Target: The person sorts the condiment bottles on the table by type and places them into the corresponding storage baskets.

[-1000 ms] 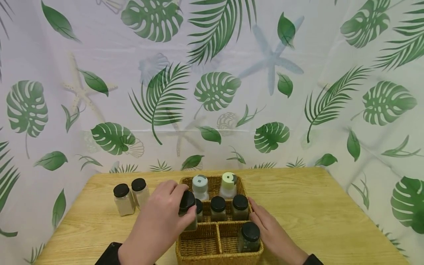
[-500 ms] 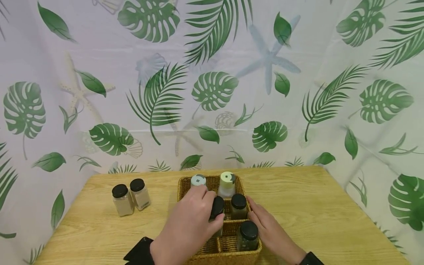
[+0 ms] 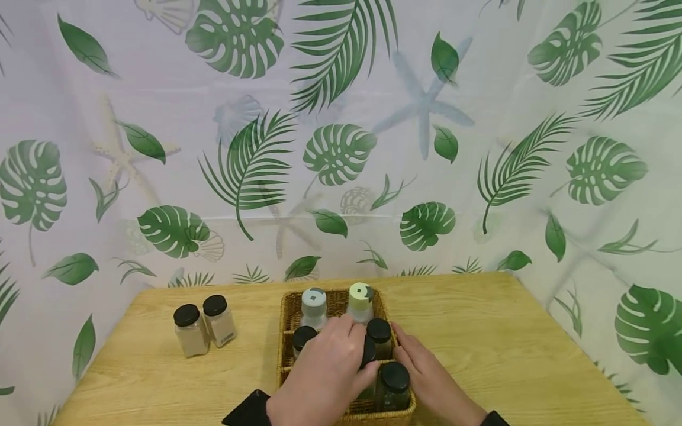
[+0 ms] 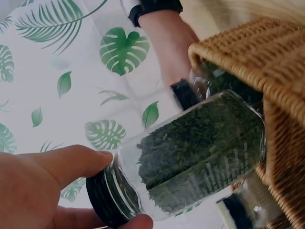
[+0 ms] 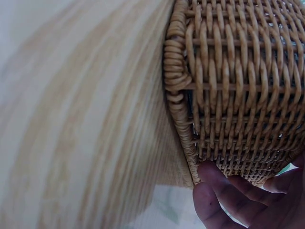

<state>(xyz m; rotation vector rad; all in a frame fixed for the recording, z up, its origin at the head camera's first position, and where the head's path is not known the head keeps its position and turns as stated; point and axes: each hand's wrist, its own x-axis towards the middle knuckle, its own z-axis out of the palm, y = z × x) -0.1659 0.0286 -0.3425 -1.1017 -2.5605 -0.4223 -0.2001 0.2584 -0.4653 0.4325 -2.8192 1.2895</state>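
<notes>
My left hand (image 3: 325,373) pinches the black lid of a clear glass jar (image 4: 200,148) filled with dark green dried flakes. In the left wrist view the jar's base overlaps the rim of the wicker basket (image 3: 283,313). From the head, the held jar is over the front part, mostly hidden by the hand. Another black-lidded jar (image 3: 394,378) stands front right in the basket. My right hand (image 3: 428,370) rests against the basket's right side, its fingertips (image 5: 209,174) touching the weave low down.
Black-lidded jars stand in the basket's middle row, one at left (image 3: 304,336) and one at right (image 3: 379,331). Behind them are a pale blue-capped bottle (image 3: 314,307) and a yellow-capped bottle (image 3: 360,300). Two black-lidded jars, one nearer (image 3: 192,331), stand on the wooden table (image 3: 506,343) at left.
My left hand has carried the jar rightward across the basket, from its left side to beside the front right jar. The right hand stays at the basket's side.
</notes>
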